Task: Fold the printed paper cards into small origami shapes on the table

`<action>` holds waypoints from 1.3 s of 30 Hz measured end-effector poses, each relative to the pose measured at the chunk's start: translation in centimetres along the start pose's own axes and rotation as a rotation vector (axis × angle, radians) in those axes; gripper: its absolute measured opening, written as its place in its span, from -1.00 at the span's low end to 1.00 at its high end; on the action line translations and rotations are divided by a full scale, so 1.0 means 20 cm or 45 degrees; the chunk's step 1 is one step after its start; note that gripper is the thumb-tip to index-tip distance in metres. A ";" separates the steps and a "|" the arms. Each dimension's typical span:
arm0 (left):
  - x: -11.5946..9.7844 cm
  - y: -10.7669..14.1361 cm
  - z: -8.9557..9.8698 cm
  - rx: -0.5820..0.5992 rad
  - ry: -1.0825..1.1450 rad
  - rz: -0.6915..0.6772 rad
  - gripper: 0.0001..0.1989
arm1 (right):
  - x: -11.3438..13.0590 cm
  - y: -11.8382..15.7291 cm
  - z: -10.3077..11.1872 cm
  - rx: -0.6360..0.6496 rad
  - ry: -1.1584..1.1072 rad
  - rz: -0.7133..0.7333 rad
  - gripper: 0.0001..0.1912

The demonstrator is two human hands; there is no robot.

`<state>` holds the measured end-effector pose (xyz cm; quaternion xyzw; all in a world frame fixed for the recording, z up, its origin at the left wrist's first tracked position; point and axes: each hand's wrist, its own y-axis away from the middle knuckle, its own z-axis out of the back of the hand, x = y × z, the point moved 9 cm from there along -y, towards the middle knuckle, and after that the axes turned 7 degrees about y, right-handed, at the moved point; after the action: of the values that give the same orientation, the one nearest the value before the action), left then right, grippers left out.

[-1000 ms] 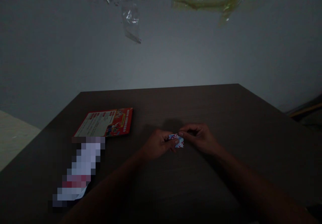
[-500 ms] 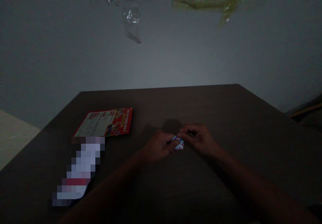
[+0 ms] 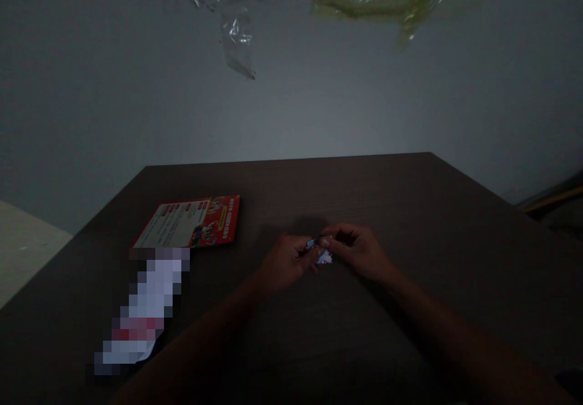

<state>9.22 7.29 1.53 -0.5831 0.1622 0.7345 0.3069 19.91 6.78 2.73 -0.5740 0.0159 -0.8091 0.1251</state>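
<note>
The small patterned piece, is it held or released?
Held: the left hand grips the patterned piece, thumb on top; the right hand is at its upper edge. Whether folded, cannot tell.

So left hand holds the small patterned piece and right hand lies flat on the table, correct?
Not the right hand: the head view shows it bent in a pinch at the small patterned piece, not flat on the table. The left hand does hold it.

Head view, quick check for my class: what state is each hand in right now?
Left hand: closed, holding the small patterned piece.
Right hand: closed, thumb and finger pinched at the piece's far edge.
</note>
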 end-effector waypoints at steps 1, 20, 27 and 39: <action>0.02 0.00 0.01 -0.038 0.080 0.004 -0.71 | -0.01 0.00 0.00 0.000 -0.034 -0.012 -0.77; 0.05 -0.01 0.09 -0.174 0.183 0.016 -0.69 | -0.01 0.00 -0.01 0.096 0.037 0.014 -0.79; 0.03 -0.01 0.06 -0.032 0.035 0.049 -0.66 | -0.04 0.00 -0.03 0.136 0.125 0.037 -0.73; 0.02 0.01 0.00 -0.028 0.123 0.119 -0.63 | -0.03 0.01 -0.02 0.109 0.014 -0.053 -0.73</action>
<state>8.97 7.27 1.12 -0.6132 0.1957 0.7207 0.2576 19.78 6.76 2.02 -0.5639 -0.0301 -0.8146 0.1325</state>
